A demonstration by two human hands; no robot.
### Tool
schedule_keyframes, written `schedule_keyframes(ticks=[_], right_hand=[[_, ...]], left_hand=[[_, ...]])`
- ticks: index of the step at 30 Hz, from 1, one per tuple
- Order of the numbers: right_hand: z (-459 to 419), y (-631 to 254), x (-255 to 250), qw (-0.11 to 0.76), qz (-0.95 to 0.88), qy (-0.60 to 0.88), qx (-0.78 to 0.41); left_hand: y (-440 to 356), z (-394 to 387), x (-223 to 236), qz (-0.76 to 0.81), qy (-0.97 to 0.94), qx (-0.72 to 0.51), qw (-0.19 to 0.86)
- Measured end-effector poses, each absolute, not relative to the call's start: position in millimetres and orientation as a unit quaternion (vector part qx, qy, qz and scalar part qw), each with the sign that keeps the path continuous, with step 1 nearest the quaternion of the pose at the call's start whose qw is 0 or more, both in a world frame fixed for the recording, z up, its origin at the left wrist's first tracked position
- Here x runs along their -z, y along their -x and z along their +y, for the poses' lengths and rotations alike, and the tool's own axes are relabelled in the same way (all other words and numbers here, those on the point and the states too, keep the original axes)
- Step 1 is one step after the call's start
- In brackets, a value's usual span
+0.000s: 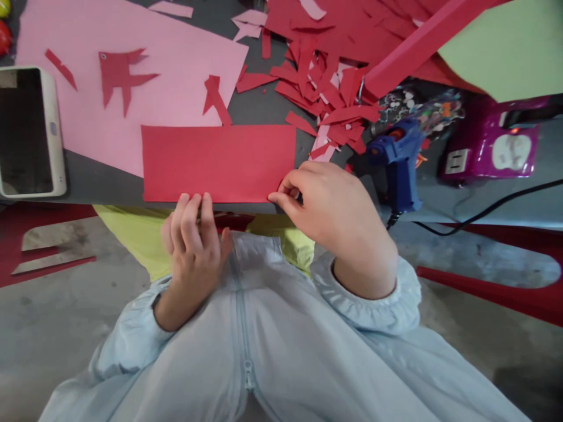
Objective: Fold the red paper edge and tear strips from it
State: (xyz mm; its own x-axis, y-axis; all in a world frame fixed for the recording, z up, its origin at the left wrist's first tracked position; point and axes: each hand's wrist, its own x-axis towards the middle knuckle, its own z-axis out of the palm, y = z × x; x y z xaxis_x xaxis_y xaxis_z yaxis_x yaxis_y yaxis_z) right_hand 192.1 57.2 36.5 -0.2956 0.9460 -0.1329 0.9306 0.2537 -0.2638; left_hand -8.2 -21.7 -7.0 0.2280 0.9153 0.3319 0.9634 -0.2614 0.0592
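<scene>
Right hand [328,193] pinches the red sheet [219,164]; left hand [192,237], loosely spread, touches it; paper scraps [307,61] and glue gun [404,167] lie nearby.

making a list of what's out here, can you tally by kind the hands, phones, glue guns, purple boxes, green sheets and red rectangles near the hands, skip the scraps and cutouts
Hands: 2 (left hand, right hand)
Red rectangle: 1
Phone: 1
Glue gun: 1
Purple box: 1
Green sheet: 1
Total: 7
</scene>
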Motion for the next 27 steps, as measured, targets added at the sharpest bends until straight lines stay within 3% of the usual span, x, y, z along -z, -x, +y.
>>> schedule_keyframes(ticks=[7, 14, 27], right_hand=[[56, -194, -35, 0.035, -0.797, 0.586, -0.144], [57, -192, -38, 0.031, -0.791, 0.591, -0.153], [58, -194, -37, 0.030, -0.792, 0.588, -0.160]], left_hand=[[15, -23, 4, -0.604, 0.788, 0.099, 0.071], [6, -24, 4, -0.593, 0.792, 0.068, 0.129], [-16, -22, 2, -0.535, 0.838, 0.087, 0.057]])
